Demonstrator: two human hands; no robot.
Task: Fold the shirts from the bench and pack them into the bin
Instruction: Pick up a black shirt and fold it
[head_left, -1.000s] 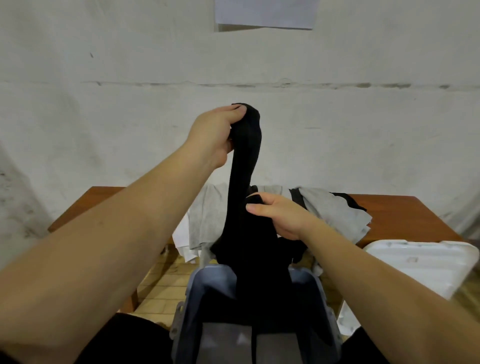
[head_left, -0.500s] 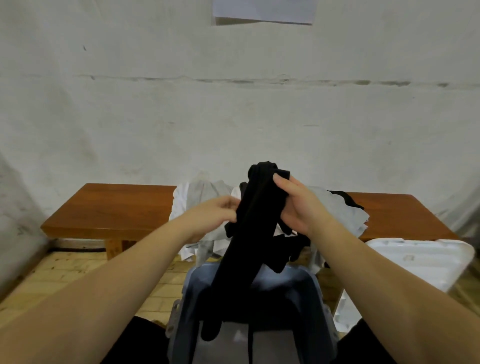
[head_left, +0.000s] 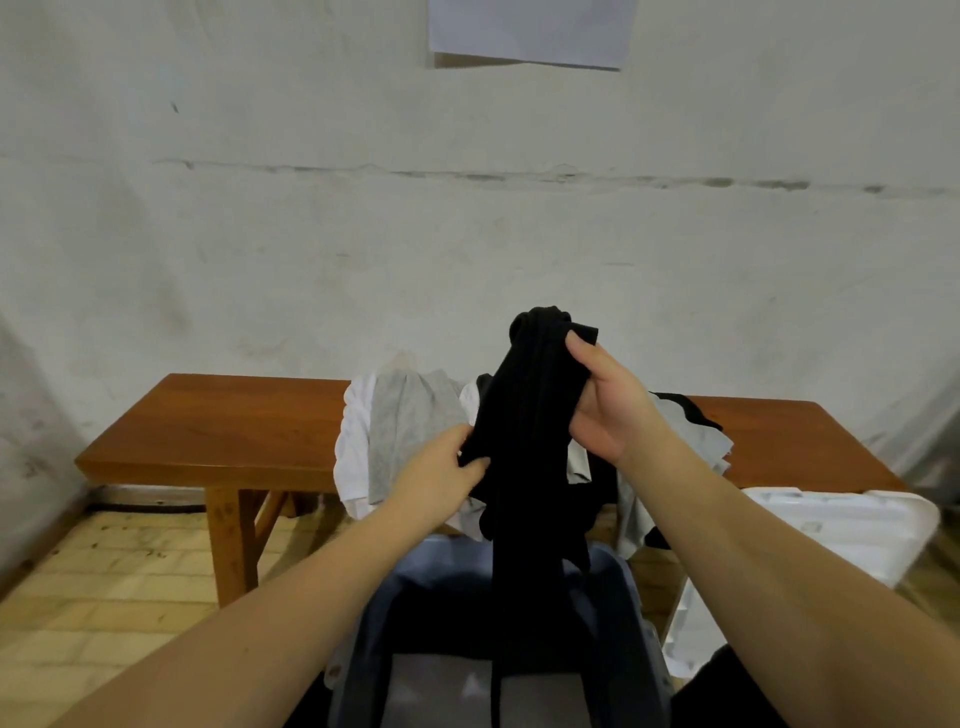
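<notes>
The left half of the wooden bench (head_left: 218, 431) lies bare, with open room above its top all the way to the wall. The middle is blocked by a heap of grey and white shirts (head_left: 405, 431) spilling over the front edge. The mouth of the blue bin (head_left: 631, 597) is partly taken up: a black shirt (head_left: 530, 415) hangs down into it, gripped by the left hand (head_left: 441, 473) and the right hand (head_left: 608, 410). A white lid (head_left: 841, 530) crowds the bin's right side; yellowish floor lies open to its left.
</notes>
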